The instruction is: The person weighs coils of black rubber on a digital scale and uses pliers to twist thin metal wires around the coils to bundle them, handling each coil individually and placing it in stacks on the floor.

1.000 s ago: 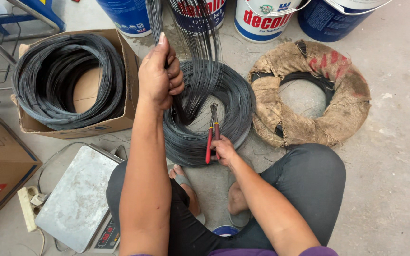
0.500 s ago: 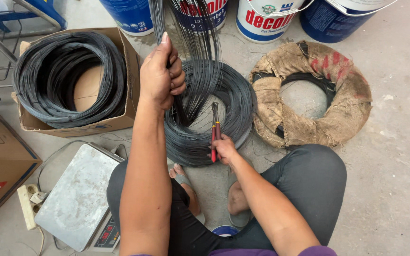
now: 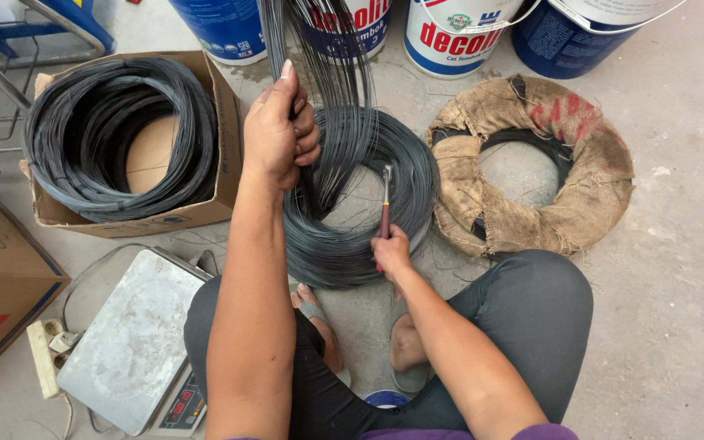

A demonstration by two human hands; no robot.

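Wire coil [image 3: 344, 244], dark and loosely wound, lies on the concrete floor [image 3: 678, 244] between our knees. Our left hand [image 3: 279, 134] is clenched around a bundle of strands [image 3: 323, 73] pulled up from it. Our right hand [image 3: 391, 251] is closed on red-handled pliers [image 3: 385, 204] held over the coil's centre. Beside it sit a burlap-wrapped coil [image 3: 531, 163], a boxed coil [image 3: 116, 138] and a weighing scale [image 3: 132, 338].

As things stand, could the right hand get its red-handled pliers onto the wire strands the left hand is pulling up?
Probably yes. The right hand holds the pliers over the coil, close beside the strands gripped by the left hand, with nothing between them.
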